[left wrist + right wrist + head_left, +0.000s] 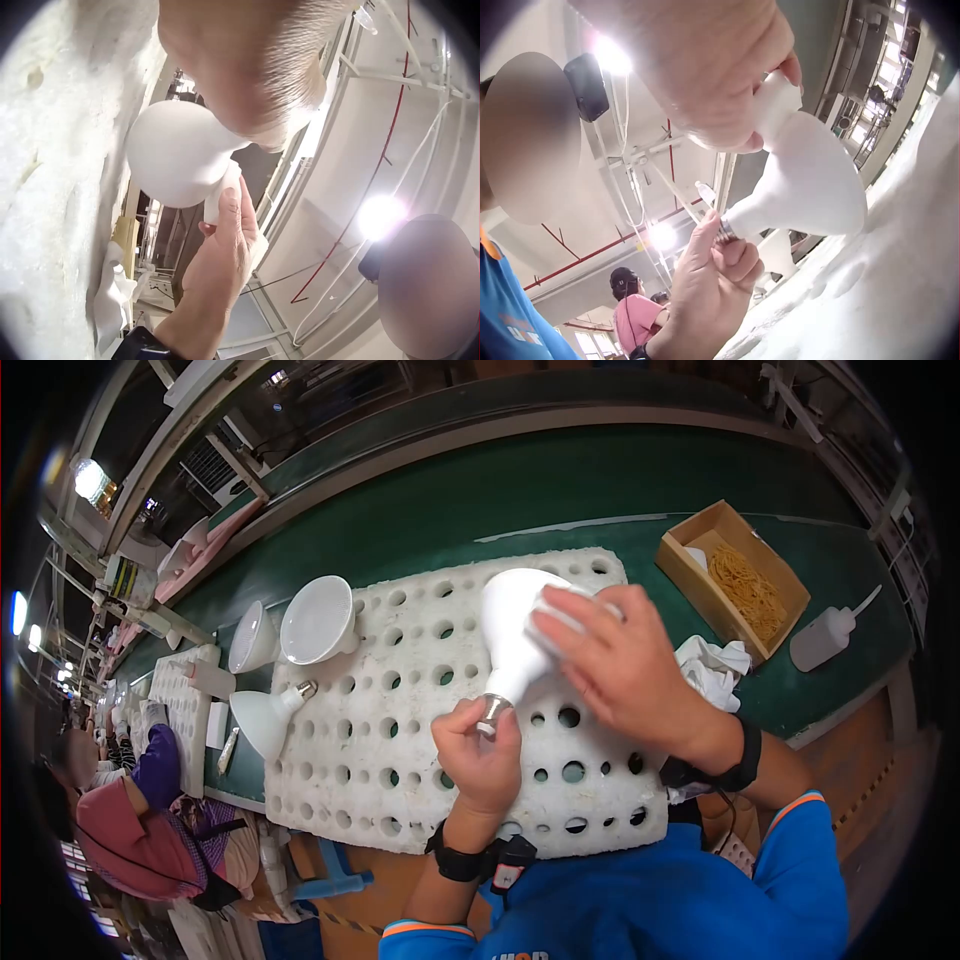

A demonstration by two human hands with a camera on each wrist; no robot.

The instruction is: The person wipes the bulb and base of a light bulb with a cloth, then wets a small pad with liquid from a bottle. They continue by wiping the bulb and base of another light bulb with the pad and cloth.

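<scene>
A white reflector bulb (pixel 510 625) is held tilted over the foam board (pixel 410 790), its wide end away from the person. My left hand (pixel 480 760) pinches its metal screw base (pixel 492 712) between thumb and fingers. Against the bulb's side, my right hand (pixel 625 670) grips a folded white cloth (pixel 776 101). The left wrist view shows the cloth (pixel 223 196) at the bulb's narrowing neck, under the right thumb. Seen from the right wrist, the left hand (pixel 712 292) has its fingers curled at the base.
Three more white bulbs (pixel 318 622) stand or lean at the board's left. Right of the board are a wooden box (pixel 690 570) holding thin yellow strands, a crumpled white cloth (pixel 715 665) and a squeeze bottle (pixel 822 638). Another person (pixel 120 830) is at the far left.
</scene>
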